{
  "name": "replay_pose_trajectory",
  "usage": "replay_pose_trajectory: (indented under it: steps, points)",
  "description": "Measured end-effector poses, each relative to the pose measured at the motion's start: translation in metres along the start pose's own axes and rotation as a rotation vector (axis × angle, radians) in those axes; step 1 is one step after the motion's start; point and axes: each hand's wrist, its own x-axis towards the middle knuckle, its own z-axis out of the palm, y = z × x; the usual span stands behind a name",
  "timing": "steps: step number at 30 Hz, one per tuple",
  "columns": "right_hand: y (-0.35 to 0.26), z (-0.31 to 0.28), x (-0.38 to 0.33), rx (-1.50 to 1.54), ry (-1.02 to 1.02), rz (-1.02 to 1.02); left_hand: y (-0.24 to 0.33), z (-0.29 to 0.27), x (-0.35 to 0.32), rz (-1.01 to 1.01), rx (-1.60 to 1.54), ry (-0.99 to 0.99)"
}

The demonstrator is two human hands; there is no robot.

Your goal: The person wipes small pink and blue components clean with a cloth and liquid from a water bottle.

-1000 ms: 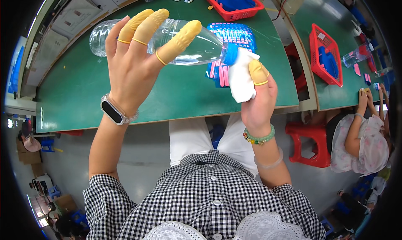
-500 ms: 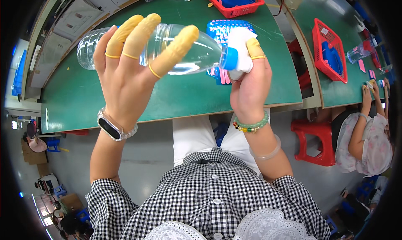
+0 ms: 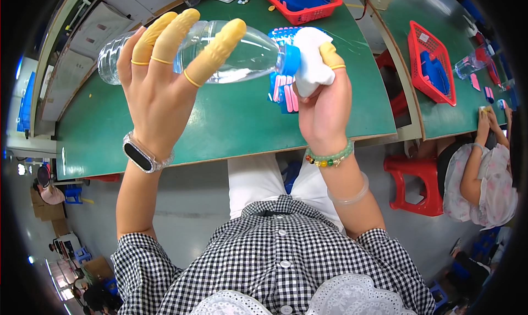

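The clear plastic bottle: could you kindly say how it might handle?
The clear plastic bottle might roll if laid down, given its round body. Its transparent wall looks thin, so may flex; its glossy shoulder could slip.

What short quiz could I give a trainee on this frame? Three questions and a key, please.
1. What does the right grip hold?
2. True or false: the clear bottle in the left grip has its capped end pointing to the person's left.
3. What colour is the basket on the far part of the person's table? A: white, B: red, C: yellow.

Key: 1. A crumpled white cloth or tissue. 2. False; the blue cap points right. 3. B.
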Motion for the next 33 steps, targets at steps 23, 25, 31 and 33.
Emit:
replay_pose_trajectory:
  steps: [23, 25, 31, 33]
  points:
    - [-0.007, 0.016, 0.017, 0.356, 0.101, 0.261, 0.011, 0.068, -0.015, -0.889, -1.312, -0.121]
    - [-0.021, -0.014, 0.015, 0.408, 0.102, 0.261, 0.009, 0.085, -0.013, -0.980, -1.373, -0.051]
    - [-0.063, -0.067, -0.020, 0.100, 0.345, 0.052, 0.008, 0.137, -0.021, -1.072, -1.385, 0.128]
    - [-0.071, -0.082, -0.032, -0.106, 0.373, 0.003, 0.012, 0.139, -0.018, -1.057, -1.377, 0.141]
